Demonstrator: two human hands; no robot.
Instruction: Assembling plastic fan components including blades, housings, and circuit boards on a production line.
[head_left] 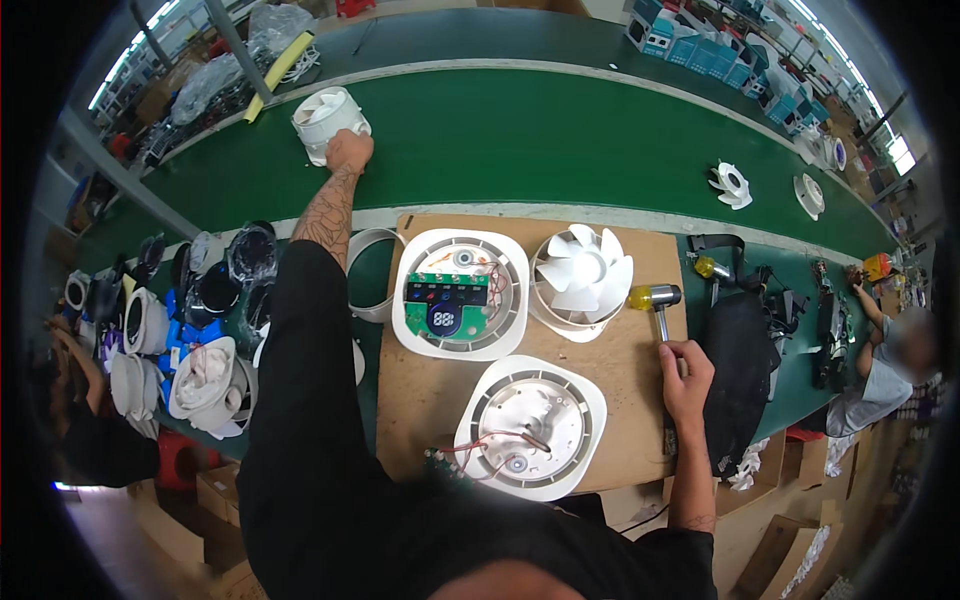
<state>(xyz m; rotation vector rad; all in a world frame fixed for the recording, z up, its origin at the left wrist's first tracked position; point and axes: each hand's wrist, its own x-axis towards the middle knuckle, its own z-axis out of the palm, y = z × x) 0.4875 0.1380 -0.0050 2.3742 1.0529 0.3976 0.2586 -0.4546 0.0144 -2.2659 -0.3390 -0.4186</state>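
Observation:
My left hand (350, 150) reaches far forward over the green belt, its fingers closed on the edge of a white round fan housing (322, 122) with blades inside. In my right hand (687, 378) is a mallet (654, 297) with a yellow and dark head and a metal handle. The mallet's head lies close beside a white fan wheel (584, 268) seated in a round housing. Left of that, a white square-cornered base (407, 325) carries a green circuit board (447, 290) with a display. Nearest me sits another white base (530, 415) with red wires.
Brown board (420, 400) lies under the parts. Loose fan wheels (731, 185) rest on the green belt (520, 130). White housings (205, 380) crowd the left; a black bag (735, 370) lies at right. A co-worker (885, 370) sits far right, another person (85, 420) far left.

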